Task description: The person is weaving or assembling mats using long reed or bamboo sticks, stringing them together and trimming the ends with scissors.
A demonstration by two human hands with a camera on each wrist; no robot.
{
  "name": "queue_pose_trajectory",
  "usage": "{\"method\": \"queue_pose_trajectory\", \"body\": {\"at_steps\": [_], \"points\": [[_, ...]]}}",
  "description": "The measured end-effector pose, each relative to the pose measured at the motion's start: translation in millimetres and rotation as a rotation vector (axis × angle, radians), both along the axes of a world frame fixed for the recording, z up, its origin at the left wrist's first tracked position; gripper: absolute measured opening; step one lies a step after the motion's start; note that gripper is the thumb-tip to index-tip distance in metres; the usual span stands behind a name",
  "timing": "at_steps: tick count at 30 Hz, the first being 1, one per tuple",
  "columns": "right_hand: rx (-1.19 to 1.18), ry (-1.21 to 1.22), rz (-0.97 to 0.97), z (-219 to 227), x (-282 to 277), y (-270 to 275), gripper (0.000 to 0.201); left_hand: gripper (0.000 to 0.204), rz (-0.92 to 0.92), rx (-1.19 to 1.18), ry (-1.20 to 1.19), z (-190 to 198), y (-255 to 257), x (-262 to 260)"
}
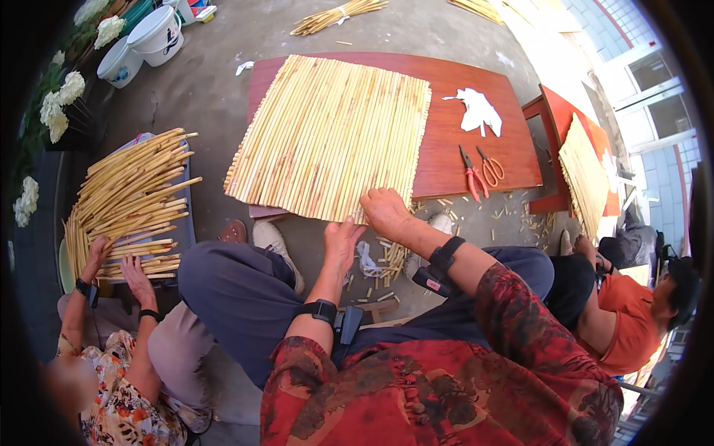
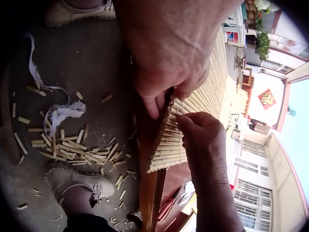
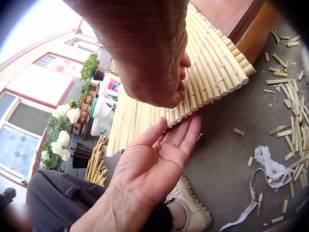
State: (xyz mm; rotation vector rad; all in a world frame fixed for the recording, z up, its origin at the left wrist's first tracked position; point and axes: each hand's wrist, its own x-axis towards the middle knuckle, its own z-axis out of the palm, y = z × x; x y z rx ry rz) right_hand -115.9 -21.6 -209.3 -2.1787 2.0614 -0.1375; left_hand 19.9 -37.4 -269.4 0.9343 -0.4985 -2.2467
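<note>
A mat of thin pale sticks [image 1: 327,134], laced together with white string [image 3: 200,46], lies across the red-brown table [image 1: 476,82]. At its near edge my left hand [image 1: 342,241] grips the stick ends. The right wrist view shows that left hand [image 3: 154,159] palm up, fingers beneath the edge and thumb against the stick ends. Just beside it, my right hand [image 1: 388,214] is over the mat's near right part. In the left wrist view, the right hand [image 2: 205,133] pinches the string close to the edge; its fingertips partly hide the string.
Red-handled pliers [image 1: 472,178], scissors [image 1: 491,171] and a white cloth [image 1: 478,111] lie on the table. Cut stick pieces [image 2: 77,150] litter the floor. At left, a person's hands [image 1: 137,279] touch a stick pile [image 1: 130,193]; another person [image 1: 632,320] sits at right near a second mat [image 1: 581,175].
</note>
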Motion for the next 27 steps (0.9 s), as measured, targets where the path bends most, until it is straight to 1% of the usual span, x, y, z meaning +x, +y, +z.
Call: {"method": "queue_pose_trajectory", "body": {"at_steps": [1,3,4,6,7,9,10,12,14,16,17,18,19,20,21,22,23,24,25,26,27], "points": [[0.001,-0.001,0.001,2,1,0,0.010,0.024,-0.013,0.002,0.002,-1,0,1],[0.358,-0.321,-0.185,14,2,-2,0.009,0.024,-0.018,-0.008,-0.010,-6,0,0],[0.359,-0.319,-0.183,23,1,-1,0.009,0.023,-0.025,-0.018,-0.022,-8,0,0],[0.800,-1.072,-0.443,44,-4,2,0.009,0.022,-0.022,-0.045,-0.026,-10,0,-1],[0.800,-1.070,-0.444,52,-6,5,0.009,0.022,-0.024,-0.072,-0.031,-9,0,-1],[0.897,-1.719,-0.501,67,-10,13,0.009,0.022,0.013,-0.067,-0.033,-2,2,-4],[0.900,-1.718,-0.500,80,-11,16,0.009,0.022,0.049,-0.063,-0.038,1,3,-4],[0.821,-1.731,-0.455,104,-16,22,0.006,0.022,0.058,-0.061,-0.043,-5,3,-7],[0.809,-1.701,-0.443,112,-28,31,0.007,0.022,0.079,-0.063,-0.048,-6,1,-9],[0.796,-1.685,-0.444,111,-29,36,0.008,0.023,0.085,-0.074,-0.063,-6,4,-9],[0.567,-1.398,-0.291,108,-26,36,0.009,0.023,0.077,-0.077,-0.069,-5,6,-8],[0.349,-1.091,-0.143,106,-24,33,0.011,0.024,0.079,-0.024,-0.031,-5,5,-9],[0.346,-1.093,-0.136,106,-22,29,0.011,0.024,0.084,0.024,0.003,-3,3,-9],[0.063,-0.901,0.061,106,-18,25,0.010,0.024,0.091,0.015,-0.004,-1,2,-9],[-0.211,-0.686,0.240,106,-15,23,0.010,0.023,0.131,0.079,0.048,5,5,-14],[-0.152,-0.801,0.224,104,-8,22,0.011,0.022,0.166,0.142,0.096,9,6,-16],[-0.161,-0.797,0.207,105,-3,25,0.011,0.022,0.147,0.142,0.097,2,6,-21],[0.008,-0.971,0.112,109,6,25,0.011,0.022,0.157,0.108,0.108,-13,6,-25],[0.179,-1.140,0.008,110,16,26,0.011,0.031,0.162,0.077,0.118,-18,5,-26],[0.314,-1.476,-0.164,104,28,30,0.013,0.031,0.146,0.083,0.112,-24,9,-27],[0.312,-1.477,-0.163,102,35,31,0.013,0.035,0.133,0.041,0.046,-24,8,-26]]}}
